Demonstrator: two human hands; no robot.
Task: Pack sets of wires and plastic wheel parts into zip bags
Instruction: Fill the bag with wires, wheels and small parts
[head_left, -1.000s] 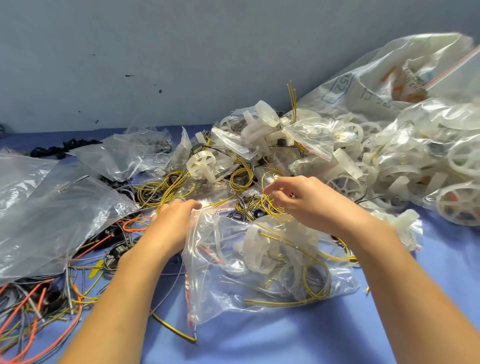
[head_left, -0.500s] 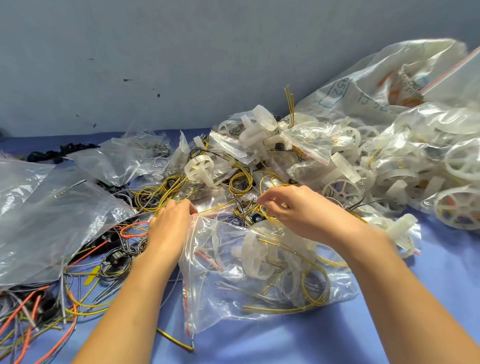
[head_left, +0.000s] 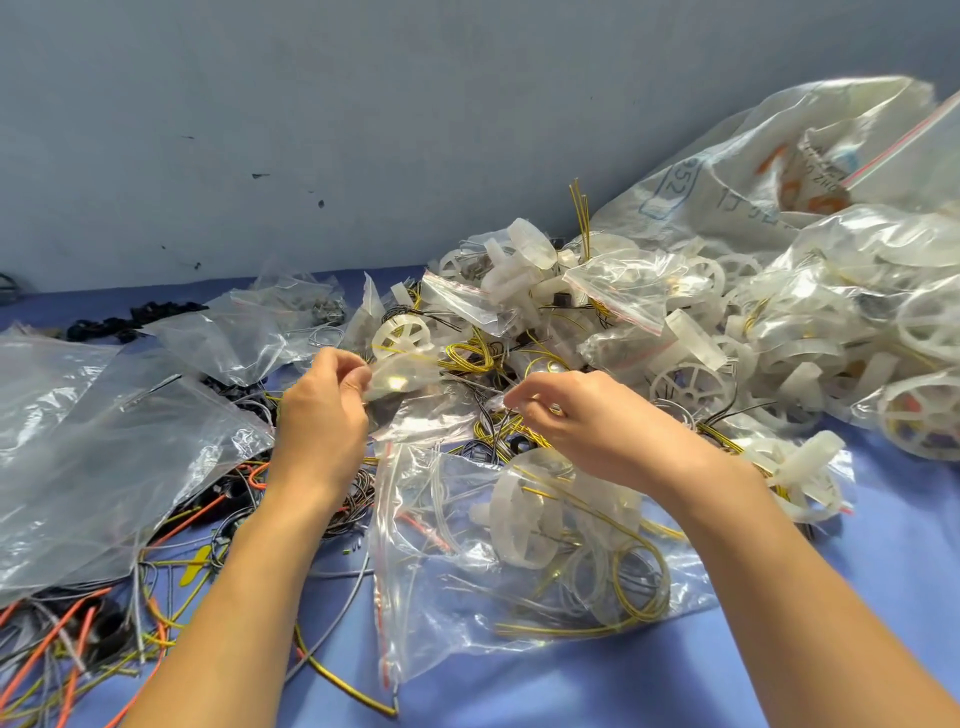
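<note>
A filled zip bag with a white wheel part and yellow wires lies on the blue table in front of me. Above it, my left hand pinches the left edge of a small empty clear zip bag. My right hand pinches the bag's right side, fingers curled, over a tangle of yellow wires. A loose white wheel part lies just beyond the empty bag.
A heap of white wheel parts and filled bags rises at the right, a large printed sack behind it. Big clear bags lie left, orange, yellow and grey wires lower left. A grey wall stands behind.
Both hands have lifted off the filled bag's top edge and moved farther out, and they now hold a small empty bag between them. The filled bag lies where it was.
</note>
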